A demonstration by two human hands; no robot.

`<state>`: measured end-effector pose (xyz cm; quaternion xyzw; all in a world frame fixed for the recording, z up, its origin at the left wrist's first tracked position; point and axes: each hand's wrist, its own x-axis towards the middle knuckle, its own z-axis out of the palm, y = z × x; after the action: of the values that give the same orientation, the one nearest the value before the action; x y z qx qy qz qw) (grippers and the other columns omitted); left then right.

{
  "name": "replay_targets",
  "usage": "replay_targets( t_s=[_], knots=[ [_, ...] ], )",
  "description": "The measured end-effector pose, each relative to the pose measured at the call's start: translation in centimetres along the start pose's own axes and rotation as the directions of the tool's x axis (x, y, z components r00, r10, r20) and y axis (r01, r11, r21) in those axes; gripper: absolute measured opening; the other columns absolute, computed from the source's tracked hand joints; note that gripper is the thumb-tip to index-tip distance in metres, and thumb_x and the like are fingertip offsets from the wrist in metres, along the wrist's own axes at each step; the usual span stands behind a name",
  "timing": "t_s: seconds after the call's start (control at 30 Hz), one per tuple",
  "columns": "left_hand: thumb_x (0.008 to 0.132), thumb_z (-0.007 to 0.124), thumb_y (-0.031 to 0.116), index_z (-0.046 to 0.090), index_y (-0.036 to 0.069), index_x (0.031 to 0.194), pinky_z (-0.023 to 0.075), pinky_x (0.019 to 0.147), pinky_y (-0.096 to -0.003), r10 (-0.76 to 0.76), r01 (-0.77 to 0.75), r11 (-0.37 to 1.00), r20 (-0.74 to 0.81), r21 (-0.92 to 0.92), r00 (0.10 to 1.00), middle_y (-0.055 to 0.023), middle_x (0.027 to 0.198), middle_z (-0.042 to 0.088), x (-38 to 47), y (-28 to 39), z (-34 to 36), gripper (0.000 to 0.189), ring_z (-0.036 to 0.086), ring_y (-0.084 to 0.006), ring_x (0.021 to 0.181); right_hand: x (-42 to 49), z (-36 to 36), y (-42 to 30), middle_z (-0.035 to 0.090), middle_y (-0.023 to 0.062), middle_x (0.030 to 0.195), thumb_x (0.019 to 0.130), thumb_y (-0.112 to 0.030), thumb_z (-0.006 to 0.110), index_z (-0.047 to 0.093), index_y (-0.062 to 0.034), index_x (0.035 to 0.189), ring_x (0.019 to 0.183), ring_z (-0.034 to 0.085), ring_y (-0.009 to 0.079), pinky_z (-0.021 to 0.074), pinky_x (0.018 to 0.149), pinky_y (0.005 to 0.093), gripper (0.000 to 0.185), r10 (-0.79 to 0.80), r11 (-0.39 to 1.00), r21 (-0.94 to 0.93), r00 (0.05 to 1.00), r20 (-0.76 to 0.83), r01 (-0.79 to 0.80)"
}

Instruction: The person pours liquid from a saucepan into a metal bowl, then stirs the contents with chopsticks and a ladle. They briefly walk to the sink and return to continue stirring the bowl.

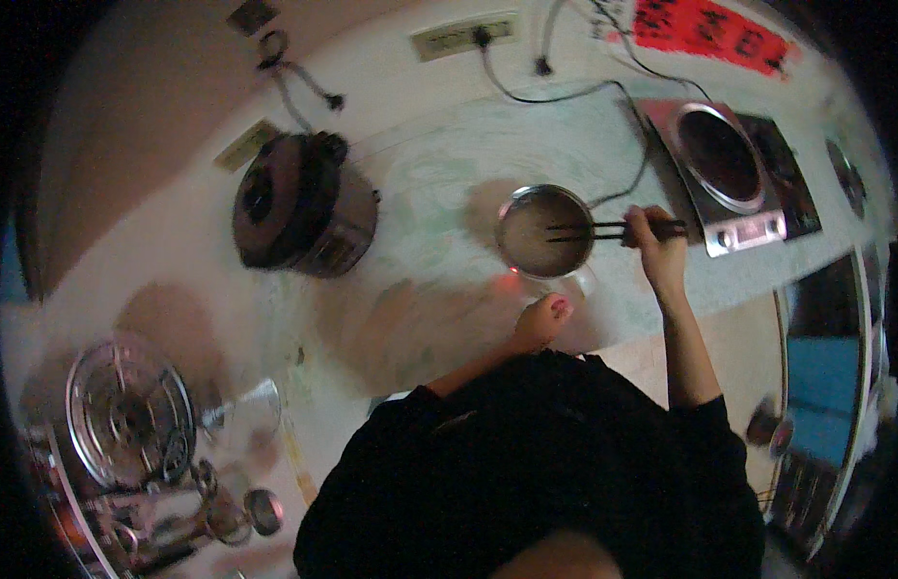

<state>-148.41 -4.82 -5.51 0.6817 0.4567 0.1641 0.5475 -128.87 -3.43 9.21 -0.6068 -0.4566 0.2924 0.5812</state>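
Observation:
A round electric cooking pot (541,188) with a shiny metal rim stands on the pale marbled countertop (434,174). Its inside looks greyish-brown and blurred, so I cannot make out the contents. My right hand (657,235) grips a pair of dark chopsticks (609,230) from the pot's right side. Their tips reach over the rim into the pot opening. Below the pot, close to the counter's front edge, is my left hand (544,320), curled, with a reddish patch at its fingers. Whether it holds anything is too blurred to tell. A small red light glows at the pot's base.
A rice cooker (311,206) stands to the left. At the right is an induction cooker (720,159) with a round dark plate. A power cord (539,100) runs from a wall socket (463,36) to the pot. Round metal ware (130,412) sits lower left.

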Motion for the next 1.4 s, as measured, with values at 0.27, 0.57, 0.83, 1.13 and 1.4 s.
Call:
replay_targets(
  t_s=[0.27, 0.57, 0.83, 1.13, 1.4],
  knots=[
    [0.076, 0.054, 0.026, 0.058, 0.009, 0.087, 0.0453, 0.071, -0.0368, 0.029, -0.02, 0.998, -0.172, 0.055, 0.985, -0.009, 0.083, 0.062, -2.3, -0.7, -0.4, 0.021, 0.059, -0.0251, 0.08, -2.2, 1.5, 0.3, 0.052, 0.0026, 0.065, 0.087, -0.016, 0.051, 0.052, 0.0006, 0.075, 0.058, 0.049, 0.0091, 0.0419, 0.054, 0.0223, 0.02, -0.086, 0.995, -0.052, 0.996, 0.02, 0.087],
    [0.074, 0.055, 0.025, 0.065, 0.008, 0.069, 0.046, 0.055, -0.0305, -0.075, 0.067, 0.997, -0.177, -0.047, 0.981, -0.0037, 0.067, 0.063, -3.7, -0.3, -1.8, 0.02, 0.059, -0.0164, 0.055, -5.5, 1.6, 0.7, 0.055, 0.0094, 0.068, 0.087, -0.019, 0.048, 0.053, 0.0009, 0.078, 0.058, 0.053, 0.0166, 0.0421, 0.053, 0.0278, 0.022, -0.36, 0.86, -0.328, 0.92, 0.153, 0.391],
    [0.073, 0.057, 0.022, 0.065, 0.006, 0.069, 0.0458, 0.053, -0.029, -0.168, 0.076, 0.96, -0.338, -0.269, 0.926, -0.0038, 0.065, 0.063, -4.1, -1.6, -0.9, 0.019, 0.058, -0.0147, 0.054, -6.6, 0.3, 2.8, 0.057, 0.0086, 0.075, 0.086, -0.019, 0.047, 0.055, -0.0063, 0.078, 0.066, 0.056, 0.0245, 0.044, 0.056, 0.0324, 0.017, -0.44, 0.762, -0.384, 0.852, 0.285, 0.522],
    [0.079, 0.058, 0.023, 0.062, 0.001, 0.084, 0.0472, 0.054, -0.0278, -0.309, 0.213, 0.863, -0.145, -0.459, 0.94, -0.0064, 0.073, 0.064, -4.3, 0.3, -1.0, 0.023, 0.057, -0.0132, 0.057, -7.7, 0.1, 2.6, 0.057, 0.0125, 0.079, 0.075, -0.005, 0.058, 0.054, -0.0034, 0.079, 0.066, 0.057, 0.0262, 0.0463, 0.053, 0.0316, 0.006, -0.638, 0.641, -0.29, 0.704, 0.313, 0.71],
    [0.086, 0.046, 0.037, 0.061, 0.002, 0.091, 0.0465, 0.056, -0.0266, -0.3, 0.287, 0.885, 0.021, -0.366, 0.954, -0.0066, 0.079, 0.063, -4.2, 3.1, -1.6, 0.038, 0.057, -0.0134, 0.064, -9.6, -0.5, 3.4, 0.053, 0.0076, 0.083, 0.067, -0.001, 0.064, 0.059, -0.0093, 0.087, 0.066, 0.057, 0.0219, 0.0455, 0.048, 0.0288, 0.023, -0.632, 0.664, -0.29, 0.724, 0.275, 0.689]
  ],
)
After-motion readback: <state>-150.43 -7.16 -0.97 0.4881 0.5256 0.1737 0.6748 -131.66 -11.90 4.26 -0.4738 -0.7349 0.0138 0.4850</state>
